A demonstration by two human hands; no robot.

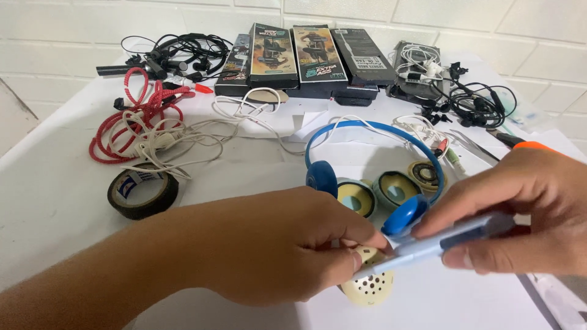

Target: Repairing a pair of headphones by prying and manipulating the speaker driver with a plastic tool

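Pinching a cream perforated disc point(369, 286) at table centre in the left hand point(287, 244), fingers closed on its upper rim. Gripping a pale blue flat tool point(437, 241) in the right hand point(532, 208), tip meeting the disc at 12 o'clock. Judging the disc light, thin, brittle; holding by the rim seems safest. Lying just beyond at 12 o'clock: blue headphones point(373, 165).
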